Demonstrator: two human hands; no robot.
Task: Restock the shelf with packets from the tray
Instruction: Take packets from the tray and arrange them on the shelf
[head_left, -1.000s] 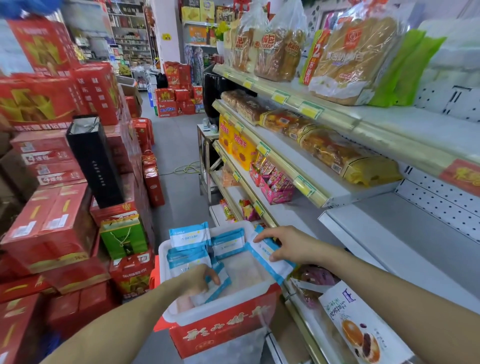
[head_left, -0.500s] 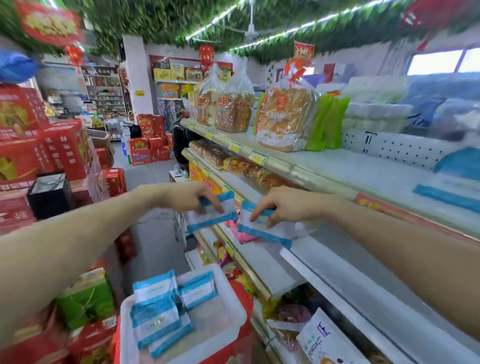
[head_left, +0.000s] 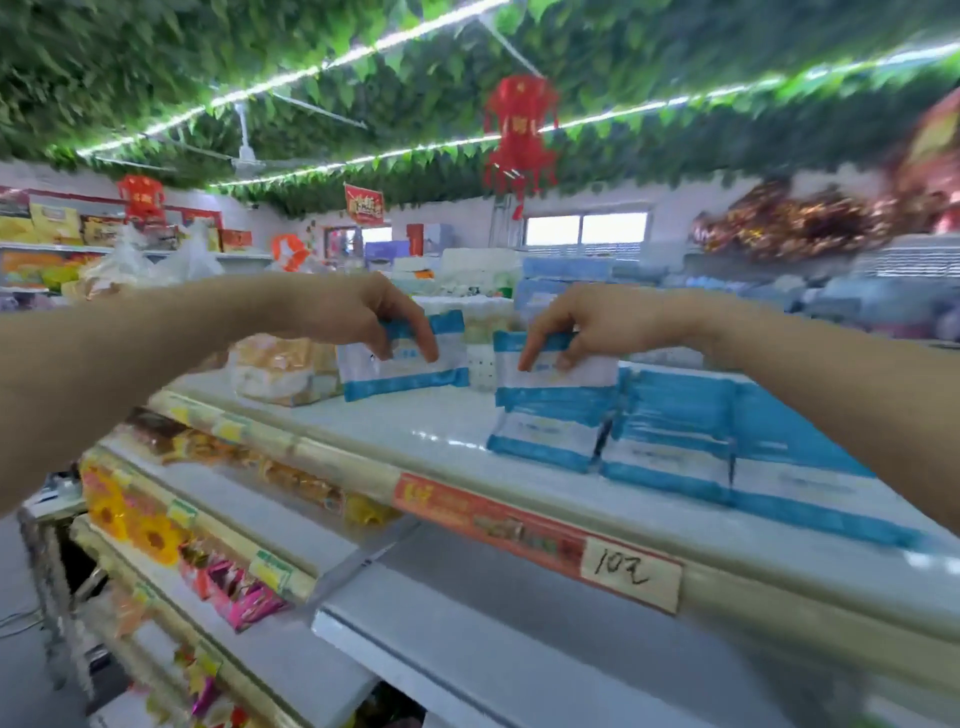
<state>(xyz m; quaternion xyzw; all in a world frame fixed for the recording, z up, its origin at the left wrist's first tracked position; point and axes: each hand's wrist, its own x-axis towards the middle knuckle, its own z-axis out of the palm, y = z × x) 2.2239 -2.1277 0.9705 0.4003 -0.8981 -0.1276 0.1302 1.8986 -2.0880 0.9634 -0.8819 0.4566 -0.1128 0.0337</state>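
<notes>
My left hand (head_left: 374, 312) grips the top edge of a blue-and-white packet (head_left: 410, 369) held upright over the white top shelf (head_left: 415, 415). My right hand (head_left: 576, 322) pinches a second blue-and-white packet (head_left: 561, 384) by its top, just above the left end of a row of like packets (head_left: 675, 441) lying on that shelf. The tray is out of view.
A bag of bread (head_left: 280, 369) lies on the top shelf left of my left hand. The shelf's front rail carries a red label and a handwritten price tag (head_left: 628, 577). Lower shelves (head_left: 249, 514) hold snacks. White packs (head_left: 478, 270) stand behind the shelf.
Both hands have risen from the tray to the top shelf, each carrying a packet. My view has tilted up, and the tray has dropped out of sight.
</notes>
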